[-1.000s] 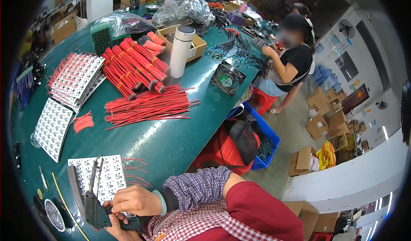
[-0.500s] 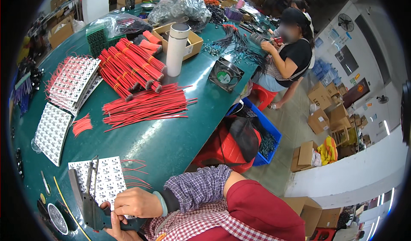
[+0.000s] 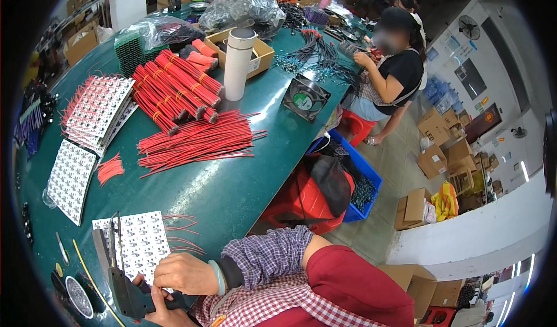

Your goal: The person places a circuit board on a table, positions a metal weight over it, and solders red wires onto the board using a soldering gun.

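Left grip [image 3: 164,309] wraps the handle of a dark gun-shaped tool [image 3: 125,295] at the desk's [image 3: 214,193] near edge; what the right grip [image 3: 184,275] may pinch cannot be told. Over the white board [image 3: 145,240] stand the tool's prongs, while the right grip covers its near corner. Beside the tool lies a yellow rod [image 3: 93,277]. Farther in rest loose red wires [image 3: 200,141] and tied red bundles [image 3: 174,89]; a black fan [image 3: 306,99] sits by the right edge. The right wrist comes in sideways, fingers curled down beside the left thumb.
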Demonstrator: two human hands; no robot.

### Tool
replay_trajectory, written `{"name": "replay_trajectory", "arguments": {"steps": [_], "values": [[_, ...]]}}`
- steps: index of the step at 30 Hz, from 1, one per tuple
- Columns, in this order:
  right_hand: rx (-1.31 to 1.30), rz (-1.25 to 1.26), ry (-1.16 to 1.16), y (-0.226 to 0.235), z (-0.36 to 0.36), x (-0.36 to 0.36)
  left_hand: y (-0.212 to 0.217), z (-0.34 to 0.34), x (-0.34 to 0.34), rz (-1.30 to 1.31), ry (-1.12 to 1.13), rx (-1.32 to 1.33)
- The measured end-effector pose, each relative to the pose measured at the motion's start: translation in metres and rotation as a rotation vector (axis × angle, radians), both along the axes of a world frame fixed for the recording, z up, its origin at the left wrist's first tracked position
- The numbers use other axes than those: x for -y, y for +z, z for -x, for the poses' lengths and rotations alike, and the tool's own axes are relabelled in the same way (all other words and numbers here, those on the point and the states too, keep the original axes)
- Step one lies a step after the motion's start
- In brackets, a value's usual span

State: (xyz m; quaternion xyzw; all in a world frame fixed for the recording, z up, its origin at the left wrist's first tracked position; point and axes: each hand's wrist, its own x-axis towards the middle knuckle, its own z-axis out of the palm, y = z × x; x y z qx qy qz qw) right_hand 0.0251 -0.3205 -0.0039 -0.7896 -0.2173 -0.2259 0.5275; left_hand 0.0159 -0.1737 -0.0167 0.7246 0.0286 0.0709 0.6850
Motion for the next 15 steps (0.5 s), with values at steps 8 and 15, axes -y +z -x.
{"name": "replay_trajectory", "arguments": {"steps": [8, 15], "values": [[0.096, -0.004, -0.041, 0.005, 0.0, 0.009, 0.011, -0.003, 0.009, 0.467, 0.017, -0.136], [-0.034, -0.039, 0.042, 0.012, 0.006, 0.007, 0.008, 0.0, 0.002, 0.56, -0.045, -0.172]]}}
